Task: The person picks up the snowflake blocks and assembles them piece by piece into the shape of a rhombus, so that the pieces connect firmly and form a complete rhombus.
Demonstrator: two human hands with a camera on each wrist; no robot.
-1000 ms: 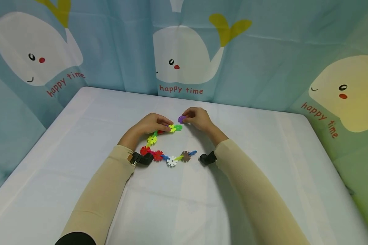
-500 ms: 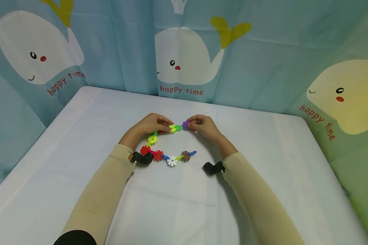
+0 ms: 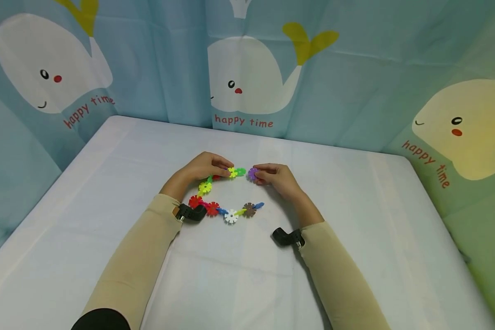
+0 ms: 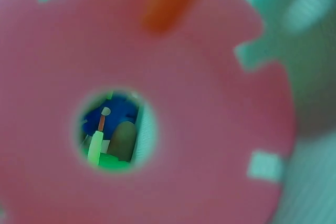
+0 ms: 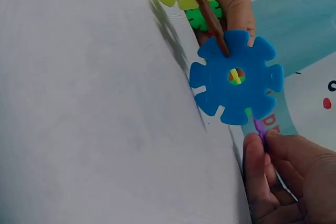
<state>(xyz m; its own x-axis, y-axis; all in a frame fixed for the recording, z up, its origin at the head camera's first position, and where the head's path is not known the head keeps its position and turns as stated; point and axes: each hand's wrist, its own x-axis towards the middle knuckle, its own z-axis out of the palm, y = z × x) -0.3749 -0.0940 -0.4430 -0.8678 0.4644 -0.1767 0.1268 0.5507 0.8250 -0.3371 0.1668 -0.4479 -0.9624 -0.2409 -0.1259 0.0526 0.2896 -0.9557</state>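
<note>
A chain of interlocking snowflake discs curves across the table like a C. My left hand (image 3: 202,167) grips its upper end, where a yellow disc (image 3: 232,173) and a green disc (image 3: 240,172) stick out past the fingertips. Just right of the green disc, a small gap away, my right hand (image 3: 282,179) pinches a purple snowflake disc (image 3: 252,173); the right wrist view shows the purple disc (image 5: 260,127) edge-on between thumb and finger. A large blurred pink-red disc (image 4: 210,114) fills most of the left wrist view, with a blue disc (image 4: 118,114) seen through its hole.
The chain's lower run holds a red disc (image 3: 212,209), a white disc (image 3: 231,217) and a brown disc (image 3: 250,210), ending in a blue disc (image 3: 260,206). Under it lies a white-covered table (image 3: 214,284). Behind hangs a whale-print curtain (image 3: 354,91).
My right hand came down and right with the purple disc, near the green disc's end half a second ago; now it is slightly farther right. My left hand and the chain stayed nearly still.
</note>
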